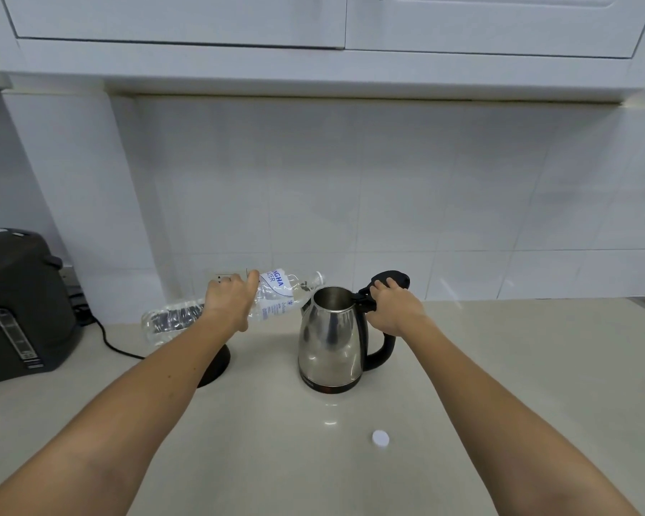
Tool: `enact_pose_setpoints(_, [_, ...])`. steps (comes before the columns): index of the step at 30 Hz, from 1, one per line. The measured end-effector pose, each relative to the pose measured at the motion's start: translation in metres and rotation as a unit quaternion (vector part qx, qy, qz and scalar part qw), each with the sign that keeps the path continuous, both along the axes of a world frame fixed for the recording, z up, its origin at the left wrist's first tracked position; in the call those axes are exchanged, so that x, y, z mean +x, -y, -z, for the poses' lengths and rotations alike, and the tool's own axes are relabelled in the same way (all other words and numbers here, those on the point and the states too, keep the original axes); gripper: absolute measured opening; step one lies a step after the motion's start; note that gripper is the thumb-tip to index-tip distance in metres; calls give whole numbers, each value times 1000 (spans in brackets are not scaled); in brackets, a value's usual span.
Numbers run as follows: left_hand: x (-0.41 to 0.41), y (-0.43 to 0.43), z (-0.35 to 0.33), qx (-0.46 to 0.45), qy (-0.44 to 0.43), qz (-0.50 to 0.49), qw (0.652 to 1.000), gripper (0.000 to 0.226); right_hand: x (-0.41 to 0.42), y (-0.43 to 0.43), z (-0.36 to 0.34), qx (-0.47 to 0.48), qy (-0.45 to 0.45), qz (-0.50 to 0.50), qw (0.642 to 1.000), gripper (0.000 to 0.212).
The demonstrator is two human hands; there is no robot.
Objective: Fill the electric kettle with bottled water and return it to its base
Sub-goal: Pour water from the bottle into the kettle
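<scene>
- Left hand (231,301): wrapped around the middle of a clear plastic water bottle (272,296), held nearly level with its open neck pointing right, just beside the kettle's rim.
- Steel kettle (330,340): upright on the pale counter (499,366), lid (391,279) swung open and back.
- Right hand (393,309): closed on the top of the black handle (382,351), fingers on the lid.
- Black round base (216,363): left of the kettle, partly hidden by the left forearm, apart from the kettle.
- White bottle cap (380,438): lying on the counter in front of the kettle.
- Dark appliance (19,307): far left, with a black cord (108,340).
</scene>
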State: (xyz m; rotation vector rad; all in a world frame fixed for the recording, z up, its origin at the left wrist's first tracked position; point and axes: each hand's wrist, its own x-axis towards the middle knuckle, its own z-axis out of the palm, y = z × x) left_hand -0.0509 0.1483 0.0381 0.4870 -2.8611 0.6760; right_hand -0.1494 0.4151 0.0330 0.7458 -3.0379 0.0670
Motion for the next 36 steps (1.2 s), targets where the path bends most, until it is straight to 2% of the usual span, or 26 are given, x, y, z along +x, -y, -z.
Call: enact_pose_setpoints(36, [-3,-4,-9,-6,6,-12,1000,80,0,-3,4,-14,-1,-5,1000,63])
